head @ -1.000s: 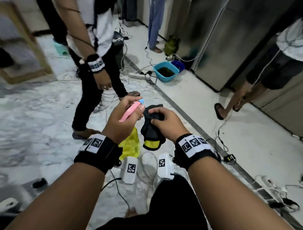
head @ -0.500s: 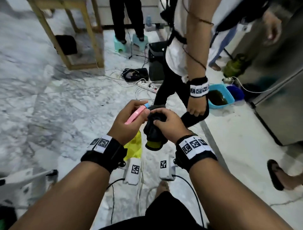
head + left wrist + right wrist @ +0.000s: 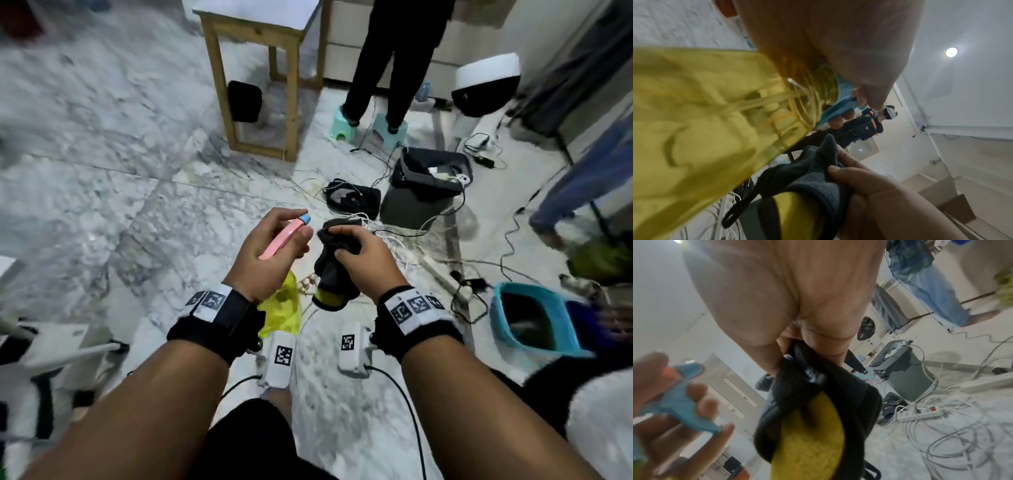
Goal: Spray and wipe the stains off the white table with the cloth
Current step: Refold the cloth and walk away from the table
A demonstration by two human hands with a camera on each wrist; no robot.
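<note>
Hands loaded, bench not yet reached.

Left hand (image 3: 270, 253) wraps round the yellow spray bottle (image 3: 279, 308), fingers curled at its pink-and-blue trigger head (image 3: 284, 234), bottle hanging below the palm. Right hand (image 3: 364, 262) clutches the dark cloth (image 3: 334, 270), bunched up, its yellow patch dangling beneath the fist. Both are held close together over the marble floor (image 3: 102, 171), nozzle beside the cloth. The white-topped bench (image 3: 260, 13) with wooden legs stands well apart, at the far end of the room, and its top is barely in view, so I can't see any stains. By my reckoning nothing is sprayed or wiped yet: the approach, the spraying and the wiping are all left.
</note>
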